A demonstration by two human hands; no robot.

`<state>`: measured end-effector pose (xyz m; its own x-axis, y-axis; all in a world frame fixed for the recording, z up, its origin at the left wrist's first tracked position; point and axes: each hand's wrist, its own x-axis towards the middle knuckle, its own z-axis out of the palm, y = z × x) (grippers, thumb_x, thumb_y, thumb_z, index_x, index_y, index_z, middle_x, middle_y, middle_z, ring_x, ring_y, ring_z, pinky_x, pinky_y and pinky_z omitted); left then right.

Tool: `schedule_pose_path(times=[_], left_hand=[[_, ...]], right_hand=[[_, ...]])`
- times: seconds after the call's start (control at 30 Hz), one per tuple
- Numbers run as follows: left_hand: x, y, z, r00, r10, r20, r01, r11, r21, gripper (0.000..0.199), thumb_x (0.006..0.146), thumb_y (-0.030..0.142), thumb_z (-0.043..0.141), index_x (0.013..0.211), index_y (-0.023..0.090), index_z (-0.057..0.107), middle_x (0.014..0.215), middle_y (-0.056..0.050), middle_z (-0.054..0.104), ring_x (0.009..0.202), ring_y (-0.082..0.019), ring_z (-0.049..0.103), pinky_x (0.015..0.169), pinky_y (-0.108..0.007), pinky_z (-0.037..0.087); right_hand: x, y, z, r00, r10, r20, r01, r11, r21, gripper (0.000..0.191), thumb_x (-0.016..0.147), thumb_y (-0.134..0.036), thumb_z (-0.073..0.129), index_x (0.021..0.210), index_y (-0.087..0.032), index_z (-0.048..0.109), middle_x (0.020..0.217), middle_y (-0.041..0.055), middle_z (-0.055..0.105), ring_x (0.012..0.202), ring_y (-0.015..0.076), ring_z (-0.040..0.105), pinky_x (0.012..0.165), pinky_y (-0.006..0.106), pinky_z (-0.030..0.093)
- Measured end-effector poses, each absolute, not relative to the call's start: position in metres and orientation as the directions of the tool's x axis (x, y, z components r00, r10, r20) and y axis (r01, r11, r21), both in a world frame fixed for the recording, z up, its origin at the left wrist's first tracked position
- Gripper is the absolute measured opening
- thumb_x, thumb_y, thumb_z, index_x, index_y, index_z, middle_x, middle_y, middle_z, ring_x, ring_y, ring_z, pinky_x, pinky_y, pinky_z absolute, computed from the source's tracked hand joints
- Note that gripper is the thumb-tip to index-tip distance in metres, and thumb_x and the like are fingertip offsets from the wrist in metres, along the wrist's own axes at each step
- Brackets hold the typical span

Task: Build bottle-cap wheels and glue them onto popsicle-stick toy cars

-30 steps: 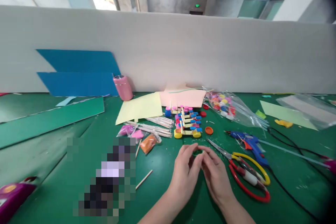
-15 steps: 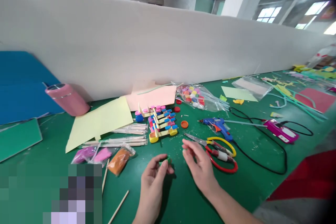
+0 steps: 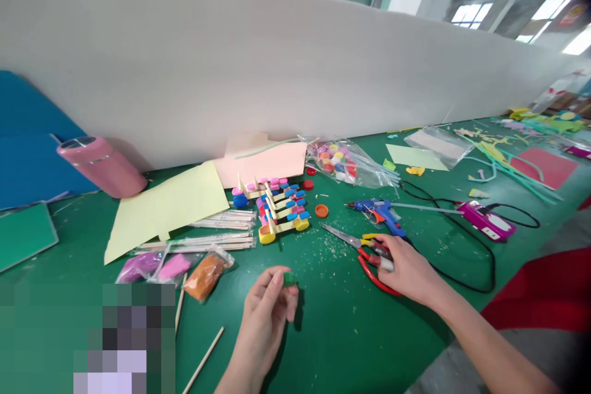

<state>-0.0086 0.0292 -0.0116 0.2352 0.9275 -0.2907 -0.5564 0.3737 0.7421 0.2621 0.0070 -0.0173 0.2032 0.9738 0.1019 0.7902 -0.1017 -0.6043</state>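
Near the front middle, my left hand (image 3: 269, 305) pinches a small green piece (image 3: 289, 279) between thumb and fingers. My right hand (image 3: 402, 266) is over the handles of the scissors (image 3: 344, 236), which have red and yellow grips; its fingers are closed around a white-and-red item (image 3: 385, 263) lying among those handles. The scissor blades point left and lie on the table. Beyond my left hand stands a group of small models (image 3: 282, 208) made of pale sticks with blue, pink and yellow caps. An orange cap (image 3: 322, 211) sits right of them.
A blue glue gun (image 3: 378, 212) with a black cord lies behind my right hand. Bagged clay (image 3: 206, 276), wrapped sticks (image 3: 221, 240), yellow paper (image 3: 168, 209) and a pink tumbler (image 3: 104, 166) are on the left. A bag of coloured caps (image 3: 339, 163) rests near the white partition (image 3: 286, 68).
My right hand has moved right, from beside the scissor blades onto the handles, and closed on the white-and-red item. My left hand still has the green piece. The view has shifted slightly.
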Motion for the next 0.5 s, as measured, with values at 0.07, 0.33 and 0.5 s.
schedule_pose_path(times=[0.07, 0.33, 0.5], left_hand=[[-0.009, 0.029, -0.011, 0.266, 0.919, -0.291, -0.58, 0.394, 0.713, 0.017, 0.073, 0.031, 0.063, 0.076, 0.014, 0.062, 0.058, -0.001, 0.061, 0.041, -0.004, 0.044, 0.042, -0.016, 0.03], [-0.006, 0.026, -0.006, 0.402, 0.869, -0.289, -0.632, 0.492, 0.599, 0.022, 0.083, 0.032, 0.05, 0.074, 0.015, 0.061, 0.059, -0.002, 0.057, 0.051, -0.008, 0.046, 0.056, -0.022, 0.039], [-0.006, 0.024, -0.006, 0.453, 0.831, -0.322, -0.635, 0.554, 0.538, 0.026, 0.084, 0.032, 0.046, 0.092, 0.013, 0.062, 0.062, -0.002, 0.056, 0.053, -0.01, 0.047, 0.063, -0.027, 0.04]], right_hand=[[0.263, 0.006, -0.017, 0.209, 0.975, 0.081, 0.803, -0.124, -0.582, 0.042, 0.056, -0.019, 0.06, 0.097, -0.021, 0.059, 0.094, 0.007, 0.063, 0.086, 0.0279, 0.059, 0.076, 0.041, 0.044], [0.25, -0.027, -0.001, 0.189, 0.979, 0.073, 0.748, -0.095, -0.657, 0.039, 0.066, -0.018, 0.051, 0.106, -0.022, 0.048, 0.098, 0.0062, 0.057, 0.087, 0.0232, 0.057, 0.076, 0.035, 0.045], [0.214, -0.036, 0.01, 0.129, 0.992, 0.001, 0.544, -0.07, -0.836, 0.04, 0.066, -0.023, 0.062, 0.105, -0.024, 0.051, 0.098, 0.0051, 0.057, 0.085, 0.0228, 0.057, 0.075, 0.033, 0.046]])
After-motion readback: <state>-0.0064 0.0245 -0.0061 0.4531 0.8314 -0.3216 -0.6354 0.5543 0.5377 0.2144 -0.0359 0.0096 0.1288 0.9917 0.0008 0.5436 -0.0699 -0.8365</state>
